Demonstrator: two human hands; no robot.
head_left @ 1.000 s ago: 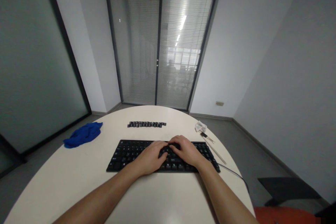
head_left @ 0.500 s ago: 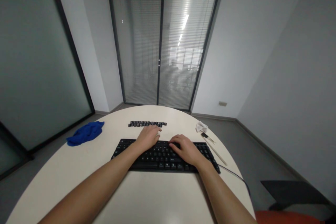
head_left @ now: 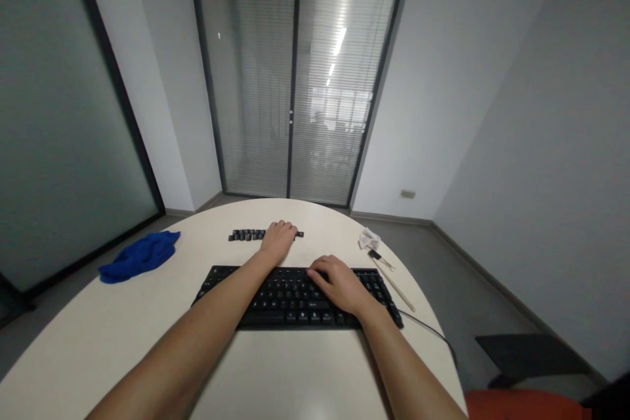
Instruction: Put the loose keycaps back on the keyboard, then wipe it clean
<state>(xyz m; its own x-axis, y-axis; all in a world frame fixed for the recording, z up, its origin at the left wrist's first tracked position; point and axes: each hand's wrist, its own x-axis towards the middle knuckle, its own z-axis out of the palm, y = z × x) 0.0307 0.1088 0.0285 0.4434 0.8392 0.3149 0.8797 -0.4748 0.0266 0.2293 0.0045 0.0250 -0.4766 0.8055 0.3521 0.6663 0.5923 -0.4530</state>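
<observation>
A black keyboard (head_left: pixel 275 320) lies in front of me on a pale round-edged table, its cable (head_left: pixel 428 325) leading off to the right. Beyond it, small black keycaps (head_left: pixel 241 235) are lined up in rows. My left hand (head_left: pixel 279 241) reaches past the keyboard and lies over the right part of those rows, covering several caps. Its fingers are slightly apart and bent down; whether a cap touches the fingertips is hidden. My right hand (head_left: pixel 339 283) rests on the keyboard's right half, thumb and fingers apart over the upper keys, with nothing visible in it.
A crumpled blue cloth (head_left: pixel 142 256) lies at the table's left edge. On the right are a white crumpled tissue (head_left: pixel 369 238), a small black-and-pale tool (head_left: pixel 377 255) and a thin pale stick (head_left: pixel 398 290). A red seat (head_left: pixel 522 405) stands beyond the table's lower right edge.
My left hand has moved forward from above the keyboard's far edge onto the keycap rows. My right hand stays on the keyboard. The whole view has shifted slightly.
</observation>
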